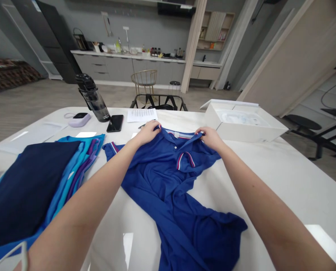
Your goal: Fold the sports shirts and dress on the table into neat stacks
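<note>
A blue polo shirt (168, 188) lies crumpled on the white table, its collar at the far end and its body twisted toward me. Red and white stripes trim its sleeve cuffs. My left hand (149, 132) pinches the collar area on the left side. On the other side of the neckline, my right hand (211, 138) has its fingers closed on the shirt near the collar. The collar is drawn out between both hands, and one sleeve is folded over the chest. Left of my left arm sits a stack of folded clothes (35, 180), dark navy on top with blue, teal and purple below.
On the white table (286, 188) stand an open white box (244, 120) at far right and a dark clear water bottle (93, 99) at far left. A phone (115, 123), a lilac device (80, 119) and a printed paper (142, 115) lie nearby. A black-framed chair (159, 101) is beyond the far edge.
</note>
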Demonstrator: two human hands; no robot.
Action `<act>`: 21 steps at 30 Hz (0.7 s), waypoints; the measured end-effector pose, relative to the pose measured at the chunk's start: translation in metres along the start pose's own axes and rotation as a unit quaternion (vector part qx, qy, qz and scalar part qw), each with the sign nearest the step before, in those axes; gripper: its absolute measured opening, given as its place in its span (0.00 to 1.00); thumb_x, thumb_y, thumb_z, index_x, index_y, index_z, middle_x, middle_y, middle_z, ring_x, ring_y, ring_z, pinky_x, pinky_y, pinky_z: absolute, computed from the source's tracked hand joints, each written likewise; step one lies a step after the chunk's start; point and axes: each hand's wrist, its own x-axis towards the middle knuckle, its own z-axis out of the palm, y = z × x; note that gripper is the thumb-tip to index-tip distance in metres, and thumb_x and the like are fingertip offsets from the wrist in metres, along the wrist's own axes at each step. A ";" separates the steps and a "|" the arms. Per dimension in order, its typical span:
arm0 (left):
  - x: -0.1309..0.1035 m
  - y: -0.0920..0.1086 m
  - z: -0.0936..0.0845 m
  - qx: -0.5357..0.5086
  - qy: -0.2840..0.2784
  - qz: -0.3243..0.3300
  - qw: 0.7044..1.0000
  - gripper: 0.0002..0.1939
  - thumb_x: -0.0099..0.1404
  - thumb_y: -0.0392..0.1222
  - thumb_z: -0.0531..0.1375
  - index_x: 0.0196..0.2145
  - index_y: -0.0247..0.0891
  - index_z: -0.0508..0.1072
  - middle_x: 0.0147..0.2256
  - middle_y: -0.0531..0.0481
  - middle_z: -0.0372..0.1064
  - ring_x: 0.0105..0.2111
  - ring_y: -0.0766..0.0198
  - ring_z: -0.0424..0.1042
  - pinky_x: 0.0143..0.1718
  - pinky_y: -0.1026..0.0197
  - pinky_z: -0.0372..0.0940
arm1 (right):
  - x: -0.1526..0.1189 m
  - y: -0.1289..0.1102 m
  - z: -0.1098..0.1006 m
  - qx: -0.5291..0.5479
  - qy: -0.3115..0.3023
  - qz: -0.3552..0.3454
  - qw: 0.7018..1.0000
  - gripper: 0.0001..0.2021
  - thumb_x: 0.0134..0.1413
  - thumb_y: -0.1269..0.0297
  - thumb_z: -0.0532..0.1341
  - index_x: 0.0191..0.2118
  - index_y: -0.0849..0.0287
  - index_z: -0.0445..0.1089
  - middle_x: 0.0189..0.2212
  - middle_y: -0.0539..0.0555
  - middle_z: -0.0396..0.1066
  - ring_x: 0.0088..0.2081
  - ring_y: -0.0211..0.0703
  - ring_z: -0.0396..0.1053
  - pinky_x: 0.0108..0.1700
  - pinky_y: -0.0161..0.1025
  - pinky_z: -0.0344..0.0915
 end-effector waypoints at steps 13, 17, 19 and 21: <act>0.017 0.015 0.065 0.087 0.027 -0.067 0.994 0.16 0.70 0.39 0.54 0.53 0.38 0.70 0.51 0.40 0.68 0.53 0.52 0.68 0.56 0.52 0.62 | 0.038 -0.019 0.098 -0.050 0.077 0.069 0.993 0.18 0.59 0.55 0.62 0.53 0.54 0.70 0.55 0.61 0.65 0.55 0.60 0.63 0.55 0.56 0.65; 0.007 -0.002 0.067 0.084 -0.080 0.008 0.993 0.23 0.68 0.36 0.52 0.59 0.41 0.71 0.59 0.45 0.67 0.59 0.54 0.64 0.65 0.50 0.55 | 0.034 -0.012 0.095 -0.112 0.004 0.024 0.993 0.16 0.60 0.60 0.61 0.53 0.52 0.72 0.56 0.61 0.63 0.55 0.61 0.61 0.53 0.55 0.64; 0.005 -0.005 0.070 0.107 -0.086 -0.011 0.990 0.25 0.71 0.38 0.49 0.64 0.45 0.66 0.64 0.48 0.62 0.64 0.53 0.58 0.68 0.42 0.46 | 0.038 -0.008 0.094 -0.100 0.016 0.033 0.994 0.12 0.62 0.63 0.59 0.49 0.55 0.73 0.52 0.62 0.64 0.51 0.58 0.63 0.53 0.51 0.64; 0.005 -0.003 0.073 0.125 -0.086 -0.031 0.988 0.25 0.74 0.41 0.47 0.66 0.47 0.61 0.67 0.49 0.59 0.67 0.51 0.53 0.68 0.33 0.39 | 0.045 -0.004 0.095 -0.066 0.059 0.073 0.993 0.11 0.65 0.63 0.55 0.47 0.57 0.71 0.47 0.62 0.65 0.48 0.55 0.64 0.52 0.48 0.63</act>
